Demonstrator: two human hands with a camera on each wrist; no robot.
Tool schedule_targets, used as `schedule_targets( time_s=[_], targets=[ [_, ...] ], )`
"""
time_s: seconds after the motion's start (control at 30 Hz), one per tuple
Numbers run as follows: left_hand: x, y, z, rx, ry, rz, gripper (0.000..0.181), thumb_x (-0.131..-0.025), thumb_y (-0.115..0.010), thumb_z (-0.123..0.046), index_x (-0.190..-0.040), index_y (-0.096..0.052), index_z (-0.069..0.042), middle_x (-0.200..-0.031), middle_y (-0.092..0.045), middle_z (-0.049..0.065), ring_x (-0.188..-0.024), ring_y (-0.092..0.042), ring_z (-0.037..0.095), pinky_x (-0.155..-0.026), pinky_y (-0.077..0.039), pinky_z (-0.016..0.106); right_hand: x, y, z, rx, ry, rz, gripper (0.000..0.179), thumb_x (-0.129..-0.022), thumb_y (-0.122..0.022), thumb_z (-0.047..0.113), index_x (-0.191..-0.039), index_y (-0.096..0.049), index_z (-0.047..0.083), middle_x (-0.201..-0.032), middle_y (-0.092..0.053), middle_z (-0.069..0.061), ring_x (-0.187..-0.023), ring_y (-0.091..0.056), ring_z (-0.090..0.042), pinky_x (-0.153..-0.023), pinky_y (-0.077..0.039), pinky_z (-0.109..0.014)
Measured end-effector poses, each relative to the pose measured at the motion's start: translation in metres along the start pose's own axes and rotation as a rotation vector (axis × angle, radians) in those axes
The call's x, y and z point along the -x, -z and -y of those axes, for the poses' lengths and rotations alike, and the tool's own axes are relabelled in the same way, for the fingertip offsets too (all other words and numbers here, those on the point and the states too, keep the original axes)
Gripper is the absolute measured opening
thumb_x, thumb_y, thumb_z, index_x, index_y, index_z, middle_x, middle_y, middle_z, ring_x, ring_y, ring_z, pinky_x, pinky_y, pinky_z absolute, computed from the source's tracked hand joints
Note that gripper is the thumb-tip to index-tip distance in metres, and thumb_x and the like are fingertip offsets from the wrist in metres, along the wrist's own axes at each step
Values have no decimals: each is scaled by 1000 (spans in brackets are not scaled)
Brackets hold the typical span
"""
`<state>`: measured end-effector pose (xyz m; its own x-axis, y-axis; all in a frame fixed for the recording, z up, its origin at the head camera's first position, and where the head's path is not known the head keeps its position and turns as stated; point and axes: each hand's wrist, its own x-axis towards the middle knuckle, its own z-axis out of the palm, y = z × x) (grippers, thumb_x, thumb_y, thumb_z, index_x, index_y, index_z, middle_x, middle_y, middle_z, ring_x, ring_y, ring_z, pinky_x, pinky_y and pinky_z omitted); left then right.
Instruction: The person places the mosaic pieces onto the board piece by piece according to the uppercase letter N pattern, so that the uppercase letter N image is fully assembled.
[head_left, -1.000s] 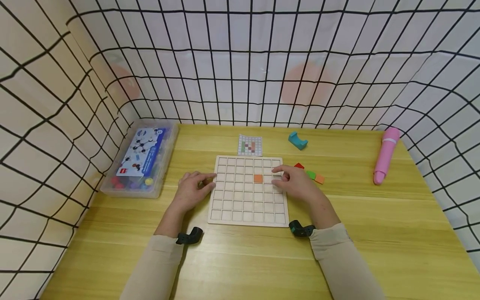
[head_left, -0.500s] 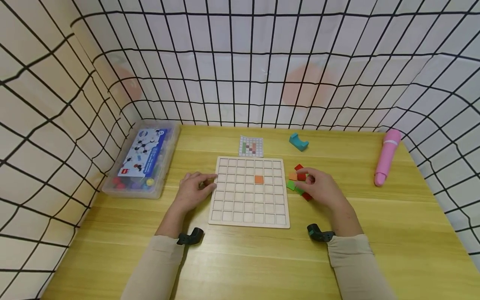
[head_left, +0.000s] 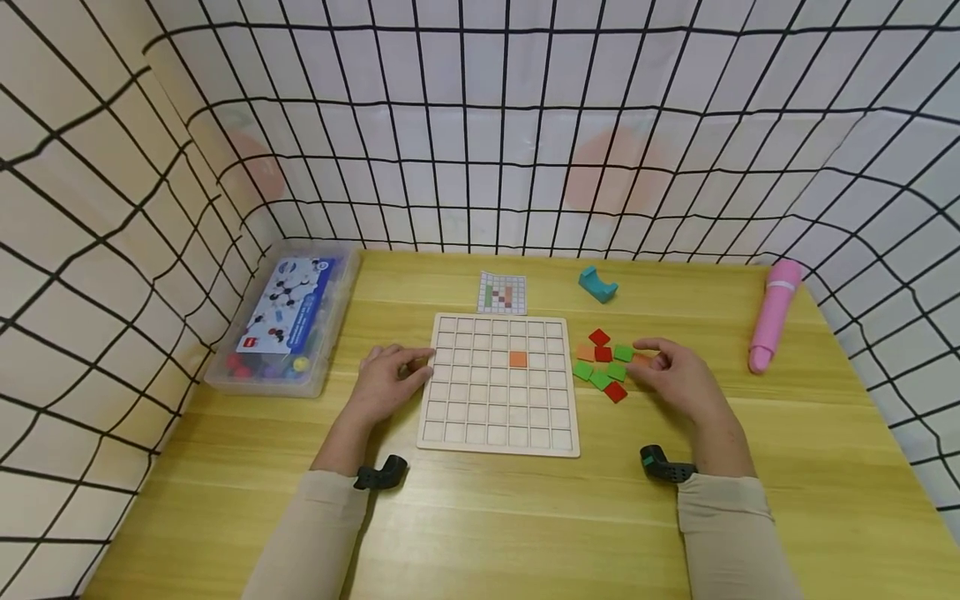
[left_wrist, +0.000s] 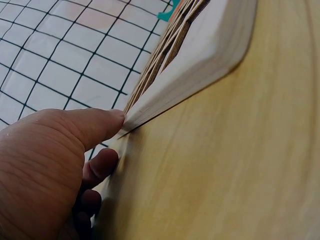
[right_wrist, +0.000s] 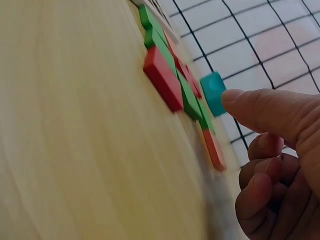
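A wooden grid board (head_left: 497, 411) lies flat on the table, with one orange square tile (head_left: 517, 359) in a cell of it. My left hand (head_left: 386, 383) touches the board's left edge; in the left wrist view the thumb (left_wrist: 97, 125) rests against its corner. To the right of the board lie several loose red, green and orange tiles (head_left: 616, 392). My right hand (head_left: 678, 379) is at their right side, thumb and forefinger spread around an orange tile (right_wrist: 214, 150). That tile lies on the table, apart from the thumb in the right wrist view.
A small printed grid card (head_left: 502, 294) lies behind the board. Near it is a teal curved block (head_left: 597, 285). A clear plastic case (head_left: 281, 321) is at the left, and a pink cylindrical object (head_left: 775, 315) at the right. Black netting (head_left: 506, 158) encloses the table's back and sides.
My right hand has moved from the board's right edge rightward, across the loose tiles to their far side, uncovering them. My left hand has stayed at the board's edge.
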<state>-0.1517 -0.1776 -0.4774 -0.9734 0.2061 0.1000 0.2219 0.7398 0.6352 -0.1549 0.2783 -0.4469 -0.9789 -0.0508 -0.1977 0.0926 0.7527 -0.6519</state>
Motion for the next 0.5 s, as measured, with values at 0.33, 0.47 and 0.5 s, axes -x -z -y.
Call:
schedule_targets(
  time_s=[0.33, 0.47, 0.5],
  targets=[
    [0, 0, 0, -6, -5, 1, 34, -98, -69, -29, -132, -71, -21, -103, -70, 1, -92, -47, 22, -91, -31, 43, 1, 4, -16, 17, -36, -4, 59, -99, -65, 44, -145, -55, 9, -90, -51, -6, -80, -48, -21, -74, -38, -35],
    [0, -1, 0, -2, -7, 0, 35, -98, -69, -30, -132, -71, -21, -103, -70, 1, -93, -48, 22, -91, -32, 44, 2, 6, -20, 12, -62, -10, 61, -98, -66, 46, -145, -55, 9, -92, -52, -6, -83, -48, -22, -75, -38, -34],
    [0, -1, 0, -4, -6, 0, 35, -98, -69, -30, -132, -71, -22, -103, -69, 1, -93, -48, 22, -92, -32, 44, 2, 6, -21, 12, -69, -12, 61, -98, -66, 47, -144, -55, 9, -93, -52, -6, -83, -49, -22, -74, -39, -34]
  ],
)
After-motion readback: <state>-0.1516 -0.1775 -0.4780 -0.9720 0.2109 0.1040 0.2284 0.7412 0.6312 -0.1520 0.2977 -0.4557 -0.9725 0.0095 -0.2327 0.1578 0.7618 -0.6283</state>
